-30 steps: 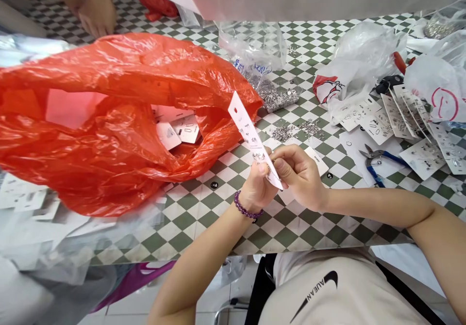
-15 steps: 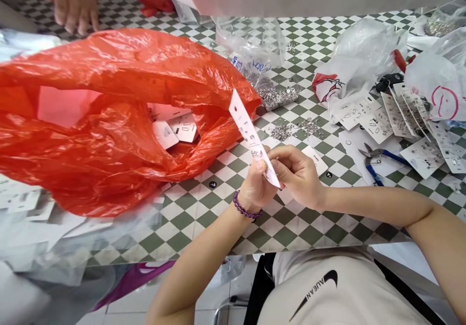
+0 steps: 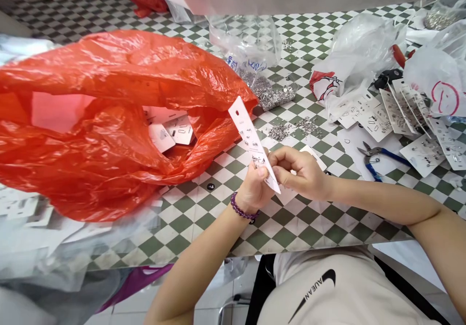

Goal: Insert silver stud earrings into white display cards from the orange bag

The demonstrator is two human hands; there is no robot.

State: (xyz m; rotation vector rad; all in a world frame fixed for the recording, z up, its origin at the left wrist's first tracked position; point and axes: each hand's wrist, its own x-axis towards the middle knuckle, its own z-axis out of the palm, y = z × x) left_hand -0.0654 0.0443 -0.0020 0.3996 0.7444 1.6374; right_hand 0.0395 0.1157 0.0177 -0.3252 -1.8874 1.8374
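an orange plastic bag (image 3: 109, 121) lies open on the checkered worktop (image 3: 204, 223); right of it, the left hand (image 3: 255, 191) and right hand (image 3: 300, 170) are both clenched on a long white jewellery card (image 3: 247, 133), held above the worktop; blue-handled pliers (image 3: 378, 157) lie further right.

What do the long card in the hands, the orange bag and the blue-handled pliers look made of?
The long card looks like stiff white paperboard: matte, staying straight above the fingers. The orange bag looks like thin plastic film, glossy and crinkled, letting light through. The blue-handled pliers seem to have steel heads, from their grey sheen, and probably plastic-coated handles.
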